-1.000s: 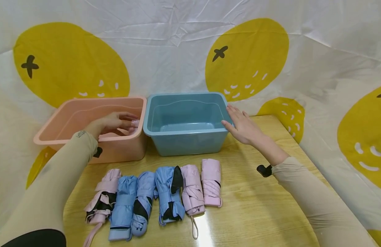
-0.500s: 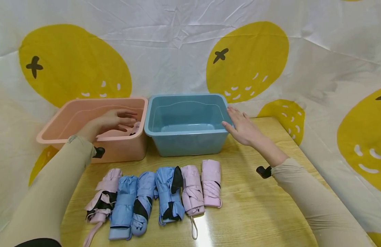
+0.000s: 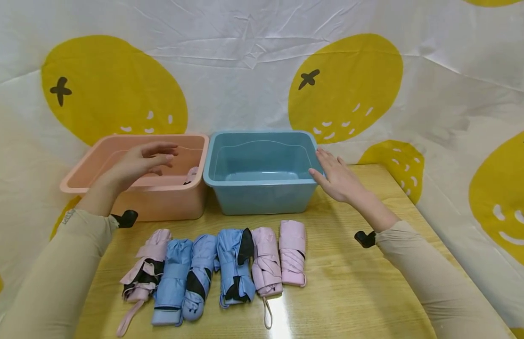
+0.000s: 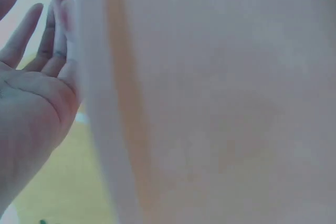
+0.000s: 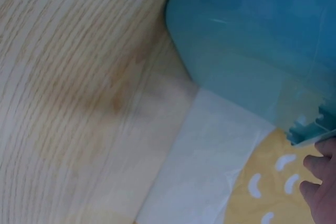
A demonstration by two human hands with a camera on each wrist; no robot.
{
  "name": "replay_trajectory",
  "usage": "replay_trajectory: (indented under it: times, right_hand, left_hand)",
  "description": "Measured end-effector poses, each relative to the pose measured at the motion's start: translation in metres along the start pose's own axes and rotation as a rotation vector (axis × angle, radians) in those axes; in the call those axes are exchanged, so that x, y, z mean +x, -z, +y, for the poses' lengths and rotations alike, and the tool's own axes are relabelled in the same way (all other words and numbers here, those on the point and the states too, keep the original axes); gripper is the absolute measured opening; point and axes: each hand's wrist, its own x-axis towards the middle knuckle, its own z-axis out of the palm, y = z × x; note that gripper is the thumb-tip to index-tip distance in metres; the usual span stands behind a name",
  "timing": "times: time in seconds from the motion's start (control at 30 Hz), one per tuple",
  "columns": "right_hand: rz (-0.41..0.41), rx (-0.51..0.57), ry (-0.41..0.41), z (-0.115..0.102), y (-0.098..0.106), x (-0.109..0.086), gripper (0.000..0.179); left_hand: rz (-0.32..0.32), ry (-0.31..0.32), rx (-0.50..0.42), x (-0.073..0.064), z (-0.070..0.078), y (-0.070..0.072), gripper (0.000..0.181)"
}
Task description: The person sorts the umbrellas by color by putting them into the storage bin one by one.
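My left hand hovers over the pink bin with loosely bent fingers and nothing in them. Inside that bin, by its right wall, part of a pink folded umbrella shows; the front wall hides the rest. My right hand rests its straight fingers against the right rim of the blue bin. In the right wrist view, fingertips touch the underside of the rim. The left wrist view is mostly filled by the blurred pink bin wall.
On the wooden table, in front of the bins, lies a row of folded umbrellas: a pink one at the left, blue ones in the middle, two pink ones at the right. A fruit-print cloth hangs behind.
My left hand has let go of the pink umbrella in the pink bin and drawn up and to the left. The right hand stays at the blue bin's rim.
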Motion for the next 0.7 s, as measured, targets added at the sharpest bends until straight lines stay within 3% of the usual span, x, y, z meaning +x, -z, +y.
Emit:
replay_trajectory:
  times: [0.2, 0.33, 0.53, 0.7]
  right_hand:
    - [-0.012, 0.016, -0.007, 0.0, 0.0, 0.0, 0.077]
    - [-0.012, 0.022, -0.001, 0.0, 0.0, 0.0, 0.077]
    - [0.001, 0.012, 0.003, 0.001, -0.001, 0.002, 0.076]
    - [-0.004, 0.019, -0.004, 0.001, -0.002, 0.001, 0.076]
  left_hand:
    - [0.093, -0.13, 0.027, -0.038, 0.002, -0.007, 0.045]
    - [0.148, -0.169, 0.033, -0.065, 0.001, -0.016, 0.045]
    - [0.153, -0.154, 0.022, -0.098, -0.01, -0.031, 0.045]
    - [0.14, -0.097, 0.058, -0.118, -0.029, -0.042, 0.044]
